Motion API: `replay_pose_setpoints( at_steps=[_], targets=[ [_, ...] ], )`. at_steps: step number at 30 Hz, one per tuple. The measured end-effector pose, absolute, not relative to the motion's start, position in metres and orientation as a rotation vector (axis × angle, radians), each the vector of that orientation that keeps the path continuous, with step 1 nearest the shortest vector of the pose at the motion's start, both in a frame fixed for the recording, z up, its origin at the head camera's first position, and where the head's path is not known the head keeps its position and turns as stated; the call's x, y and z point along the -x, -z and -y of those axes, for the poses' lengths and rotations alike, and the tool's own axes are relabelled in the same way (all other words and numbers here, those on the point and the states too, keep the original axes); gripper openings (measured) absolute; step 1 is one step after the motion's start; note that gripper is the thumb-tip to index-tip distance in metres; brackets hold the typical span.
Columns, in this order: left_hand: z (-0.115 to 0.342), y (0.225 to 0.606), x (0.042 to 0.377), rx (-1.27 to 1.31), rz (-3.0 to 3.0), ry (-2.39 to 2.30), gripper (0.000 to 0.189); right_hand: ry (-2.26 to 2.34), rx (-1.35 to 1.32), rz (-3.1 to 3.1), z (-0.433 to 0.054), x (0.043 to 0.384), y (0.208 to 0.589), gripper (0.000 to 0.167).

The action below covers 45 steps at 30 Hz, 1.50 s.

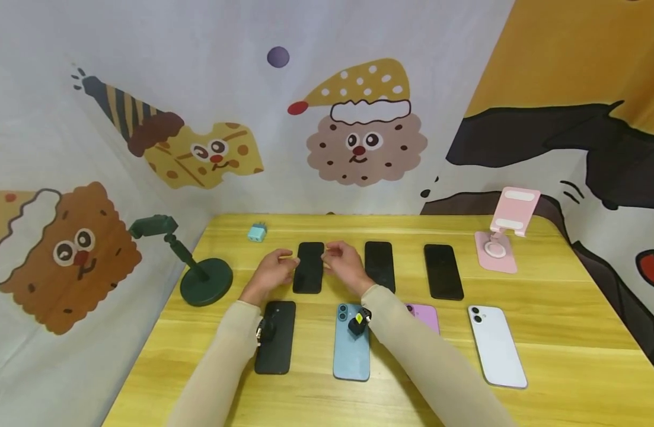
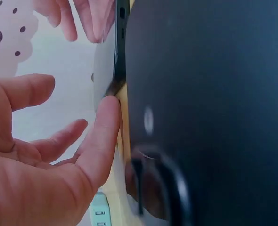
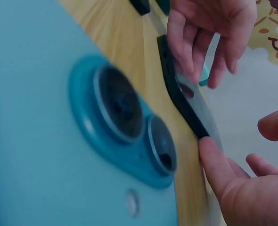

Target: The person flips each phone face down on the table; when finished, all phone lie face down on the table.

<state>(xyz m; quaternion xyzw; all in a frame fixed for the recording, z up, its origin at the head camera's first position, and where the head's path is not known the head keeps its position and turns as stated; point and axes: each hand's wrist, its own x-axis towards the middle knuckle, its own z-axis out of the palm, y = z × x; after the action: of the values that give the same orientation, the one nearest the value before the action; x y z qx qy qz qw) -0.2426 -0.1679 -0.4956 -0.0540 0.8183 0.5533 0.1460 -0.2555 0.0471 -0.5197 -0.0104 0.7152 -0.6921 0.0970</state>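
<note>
A phone (image 1: 308, 268) lies with its black screen up on the table, between both hands. On its left side is my left hand (image 1: 273, 273), fingers loosely bent; in the left wrist view a fingertip (image 2: 110, 106) appears to touch the phone's dark edge (image 2: 120, 47). My right hand (image 1: 347, 265) is at the other side, and a fingertip (image 3: 208, 145) meets that edge in the right wrist view. Neither hand curls round the phone. Under the left wrist lies a black phone (image 1: 276, 356), and under the right wrist a blue phone (image 1: 350, 362) with two camera lenses.
Two more dark-screened phones, a middle one (image 1: 380, 261) and a right one (image 1: 444, 273), continue the back row. A pink phone (image 1: 427, 317), partly under the right sleeve, and a white phone (image 1: 500, 350) lie in front. Around them stand a green stand (image 1: 206, 281), charger plug (image 1: 257, 232) and pink stand (image 1: 516, 207).
</note>
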Motion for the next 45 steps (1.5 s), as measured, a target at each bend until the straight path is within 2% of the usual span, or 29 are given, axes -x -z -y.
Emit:
replay_pose_setpoints(
  at_steps=[9, 16, 32, 45],
  targets=[
    [0.164, 0.496, 0.243, 0.193, -2.342, -1.652, 0.057, 2.111, 0.004, -1.936, -0.047, 0.253, 0.515, 0.053],
    [0.161, 0.496, 0.246, 0.227, -2.235, -1.723, 0.060, 2.081, 0.016, -1.930, -0.050, 0.253, 0.519, 0.050],
    [0.162, 0.494, 0.248, 0.040, -1.973, -1.882, 0.050, 2.079, 0.036, -1.906, -0.053, 0.248, 0.517, 0.042],
    [0.155, 0.493, 0.244, 0.023, -1.805, -1.934, 0.050, 2.024, 0.066, -1.941, -0.047, 0.242, 0.508, 0.051]
  ],
)
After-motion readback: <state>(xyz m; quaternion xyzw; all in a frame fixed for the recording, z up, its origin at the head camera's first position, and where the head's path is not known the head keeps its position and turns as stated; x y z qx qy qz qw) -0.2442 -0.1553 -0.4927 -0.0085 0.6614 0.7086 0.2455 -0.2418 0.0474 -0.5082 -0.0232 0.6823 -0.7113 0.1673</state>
